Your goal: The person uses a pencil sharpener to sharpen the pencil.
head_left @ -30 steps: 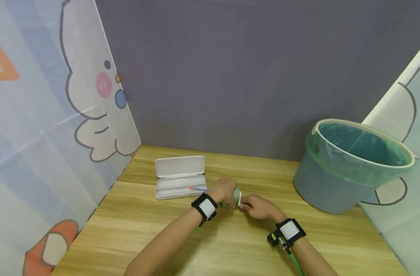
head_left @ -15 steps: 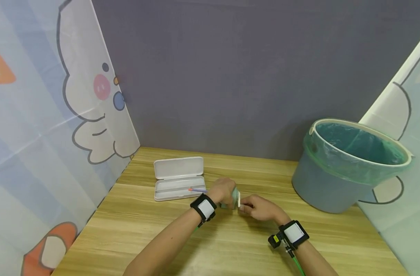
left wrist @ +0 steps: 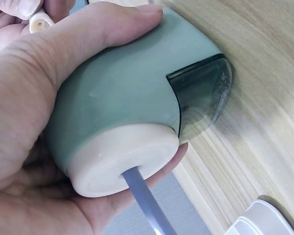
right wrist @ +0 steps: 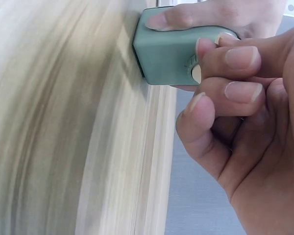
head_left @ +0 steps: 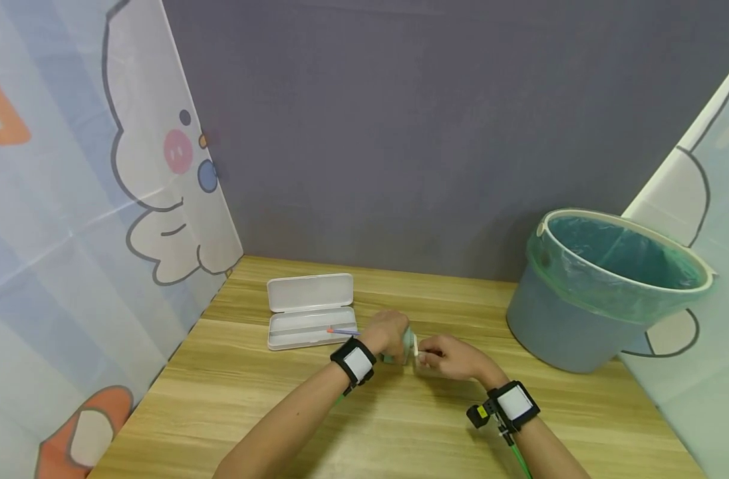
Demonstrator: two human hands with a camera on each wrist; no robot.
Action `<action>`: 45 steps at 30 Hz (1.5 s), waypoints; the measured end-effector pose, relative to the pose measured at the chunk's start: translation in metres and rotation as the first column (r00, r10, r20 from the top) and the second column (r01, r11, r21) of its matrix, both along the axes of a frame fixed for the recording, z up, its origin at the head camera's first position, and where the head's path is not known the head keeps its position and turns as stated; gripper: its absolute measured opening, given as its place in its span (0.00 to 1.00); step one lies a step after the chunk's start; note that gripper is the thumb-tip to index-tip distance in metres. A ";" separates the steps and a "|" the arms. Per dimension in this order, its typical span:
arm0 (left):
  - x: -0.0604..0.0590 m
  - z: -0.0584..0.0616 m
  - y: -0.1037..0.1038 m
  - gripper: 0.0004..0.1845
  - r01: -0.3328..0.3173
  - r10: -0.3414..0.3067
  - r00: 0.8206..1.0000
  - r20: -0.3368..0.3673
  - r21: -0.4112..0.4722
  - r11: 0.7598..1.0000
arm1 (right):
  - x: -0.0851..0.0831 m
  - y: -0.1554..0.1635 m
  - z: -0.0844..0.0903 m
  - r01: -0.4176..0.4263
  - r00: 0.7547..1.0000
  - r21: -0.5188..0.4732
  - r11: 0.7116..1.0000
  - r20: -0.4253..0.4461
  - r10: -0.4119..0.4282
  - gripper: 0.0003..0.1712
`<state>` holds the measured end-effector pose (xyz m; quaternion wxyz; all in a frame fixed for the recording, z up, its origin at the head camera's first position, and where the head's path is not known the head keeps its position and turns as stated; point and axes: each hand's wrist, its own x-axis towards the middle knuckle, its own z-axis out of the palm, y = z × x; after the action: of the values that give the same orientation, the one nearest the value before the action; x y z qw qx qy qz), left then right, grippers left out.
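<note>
My left hand (head_left: 386, 332) grips a green pencil sharpener (left wrist: 122, 93), thumb along one side and fingers beneath. A purple pencil (left wrist: 147, 200) sticks out of the hole in the sharpener's cream face; in the head view its orange-red end points left, over the pencil case. Dark see-through plastic forms one corner of the sharpener. On the opposite side, my right hand (head_left: 454, 359) pinches the cream crank knob (left wrist: 40, 22) with curled fingers. Those fingers mostly hide the crank in the right wrist view.
Left of the hands lies a white pencil case (head_left: 310, 293), its lid raised. A grey bucket (head_left: 568, 326) with a green plastic liner stands at the right. A dark grey panel (head_left: 400, 133) backs the wooden table (head_left: 251, 399).
My right hand's fingers and the crank knob have shifted slightly upward in the head view. The left hand, sharpener and pencil stay nearly still. The head view itself has drifted a little.
</note>
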<state>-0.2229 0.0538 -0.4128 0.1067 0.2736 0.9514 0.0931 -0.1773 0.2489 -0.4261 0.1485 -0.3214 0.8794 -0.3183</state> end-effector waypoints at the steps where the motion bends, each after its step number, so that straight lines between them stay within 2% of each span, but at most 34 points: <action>1: 0.000 0.000 0.000 0.23 0.000 0.000 1.000 0.004 0.001 1.000 | 0.000 0.000 0.001 0.001 1.000 0.002 1.000 -0.006 -0.001 0.16; 12: -0.002 0.000 0.000 0.21 -0.005 0.005 1.000 -0.011 -0.006 1.000 | -0.005 0.002 0.008 -0.001 0.998 -0.025 1.000 -0.060 0.000 0.13; 26: -0.001 -0.001 0.001 0.22 -0.003 0.003 1.000 0.000 -0.001 1.000 | -0.017 0.004 0.016 0.027 0.997 -0.059 0.998 -0.065 -0.031 0.15; 35: -0.003 -0.001 0.001 0.23 0.017 -0.017 1.000 -0.013 -0.033 0.999 | -0.032 0.005 0.016 0.063 0.990 -0.030 0.998 -0.127 -0.067 0.18; 45: -0.004 -0.003 0.001 0.26 0.016 -0.016 1.000 -0.003 -0.030 0.999 | -0.042 0.005 0.010 0.096 0.987 -0.050 0.994 -0.127 -0.101 0.19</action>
<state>-0.2266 0.0552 -0.4154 0.1098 0.2798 0.9506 0.0776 -0.2192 0.2542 -0.4159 0.0682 -0.3007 0.8948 -0.3228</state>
